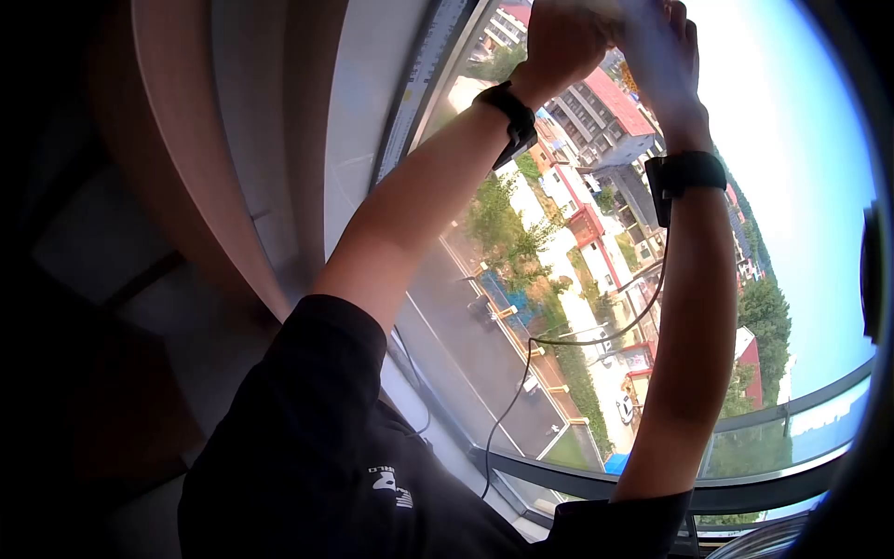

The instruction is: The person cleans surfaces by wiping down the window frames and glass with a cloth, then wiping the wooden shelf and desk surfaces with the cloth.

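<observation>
Both my arms are raised in front of a window, and my hands meet at the top edge of the view. My left hand (566, 42) looks curled closed, its fingertips cut off or hidden; what it holds cannot be made out. Touching or very near it is my right hand (659, 56), blurred, with its fingers partly out of view. A black band (509, 116) is round my left wrist. Another black band with a small box (689, 175) is on my right wrist, and a thin dark cable (596, 342) hangs down from it.
Beyond the window glass lie buildings (610, 107), trees (507, 219) and a grey road (466, 345) far below. The window frame (773, 492) crosses the lower right. Curved brown panelling (172, 121) stands at the left. The cable loops across the space between my arms.
</observation>
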